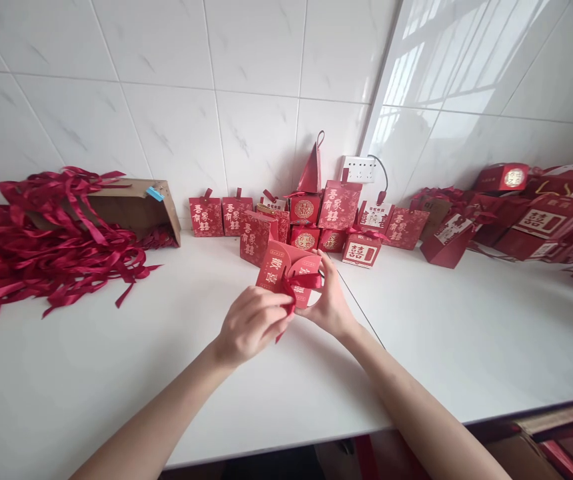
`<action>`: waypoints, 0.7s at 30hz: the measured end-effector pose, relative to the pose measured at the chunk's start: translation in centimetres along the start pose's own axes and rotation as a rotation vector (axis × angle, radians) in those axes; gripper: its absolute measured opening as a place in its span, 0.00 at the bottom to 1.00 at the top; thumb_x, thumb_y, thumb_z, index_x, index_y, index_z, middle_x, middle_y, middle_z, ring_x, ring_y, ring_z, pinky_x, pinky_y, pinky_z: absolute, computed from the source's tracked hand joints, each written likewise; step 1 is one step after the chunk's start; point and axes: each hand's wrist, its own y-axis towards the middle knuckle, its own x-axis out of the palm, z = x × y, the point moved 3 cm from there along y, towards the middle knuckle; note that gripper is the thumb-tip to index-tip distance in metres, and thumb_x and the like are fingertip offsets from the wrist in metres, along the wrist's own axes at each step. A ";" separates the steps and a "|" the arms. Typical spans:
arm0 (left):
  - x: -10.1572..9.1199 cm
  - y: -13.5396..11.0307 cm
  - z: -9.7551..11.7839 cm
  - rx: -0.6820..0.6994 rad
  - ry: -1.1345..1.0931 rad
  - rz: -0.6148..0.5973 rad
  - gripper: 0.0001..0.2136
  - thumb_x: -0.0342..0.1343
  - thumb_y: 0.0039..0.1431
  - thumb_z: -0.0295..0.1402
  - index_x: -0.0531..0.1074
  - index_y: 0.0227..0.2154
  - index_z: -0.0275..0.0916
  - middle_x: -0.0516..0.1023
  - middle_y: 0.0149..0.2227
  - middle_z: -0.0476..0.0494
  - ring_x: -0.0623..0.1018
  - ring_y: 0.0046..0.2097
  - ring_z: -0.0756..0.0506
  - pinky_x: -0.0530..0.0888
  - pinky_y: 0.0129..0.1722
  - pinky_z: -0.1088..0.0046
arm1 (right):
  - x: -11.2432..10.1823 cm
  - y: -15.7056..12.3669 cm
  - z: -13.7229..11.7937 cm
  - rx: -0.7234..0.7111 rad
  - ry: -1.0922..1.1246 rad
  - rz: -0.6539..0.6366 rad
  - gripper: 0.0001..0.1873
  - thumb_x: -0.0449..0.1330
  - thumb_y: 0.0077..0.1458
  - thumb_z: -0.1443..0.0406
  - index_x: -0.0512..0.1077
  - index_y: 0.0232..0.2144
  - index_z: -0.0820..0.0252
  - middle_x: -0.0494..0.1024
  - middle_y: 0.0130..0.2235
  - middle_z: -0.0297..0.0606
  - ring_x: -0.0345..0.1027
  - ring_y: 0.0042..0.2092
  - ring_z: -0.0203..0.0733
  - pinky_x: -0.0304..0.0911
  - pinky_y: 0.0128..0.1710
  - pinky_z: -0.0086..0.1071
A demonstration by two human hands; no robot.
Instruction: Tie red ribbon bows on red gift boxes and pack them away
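Note:
Above the middle of the white table, a red gift box [272, 261] with pale lettering is held between my hands. A dark red ribbon [302, 281] runs across its front, looped into what looks like a bow. My left hand [252, 323] pinches the ribbon at the box's lower edge, fingers closed, with a tail hanging below. Around the box's right side curls my right hand [331, 299], thumb low and fingers at the top edge. Part of the box's back and right side is hidden by my fingers.
Cut red ribbons [61, 247] heap at the left, partly spilling from a cardboard box [134, 210]. Finished-looking red boxes [341, 205] line the wall behind, near a white power strip [359, 169]. More red boxes [531, 223] pile up at right. A carton [514, 453] sits below the table edge.

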 end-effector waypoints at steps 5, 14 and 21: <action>0.2 0.0 0.6 0.121 0.049 -0.024 0.08 0.58 0.52 0.22 0.67 0.34 0.38 0.81 0.36 0.42 0.76 0.32 0.48 0.72 0.32 0.70 | -0.2 -0.2 -0.5 -0.045 -0.010 0.049 0.56 0.69 0.40 0.53 0.37 0.61 0.45 0.46 0.63 0.50 0.45 0.63 0.59 0.67 0.49 0.53; -0.8 0.6 0.6 -0.061 -0.027 0.089 0.06 0.56 0.54 0.26 0.66 0.30 0.42 0.80 0.34 0.48 0.77 0.30 0.50 0.72 0.31 0.71 | -0.2 0.0 -1.1 -0.052 -0.033 0.019 0.52 0.67 0.41 0.55 0.38 0.60 0.48 0.53 0.59 0.51 0.49 0.61 0.59 0.63 0.51 0.55; 0.0 -2.1 -5.6 -1.206 -0.250 0.249 0.12 0.56 0.50 0.43 0.66 0.24 0.39 0.72 0.25 0.49 0.72 0.29 0.49 0.70 0.30 0.73 | 0.3 0.3 -0.8 0.138 0.085 -0.198 0.49 0.69 0.35 0.60 0.50 0.57 0.53 0.57 0.57 0.49 0.54 0.58 0.58 0.60 0.53 0.53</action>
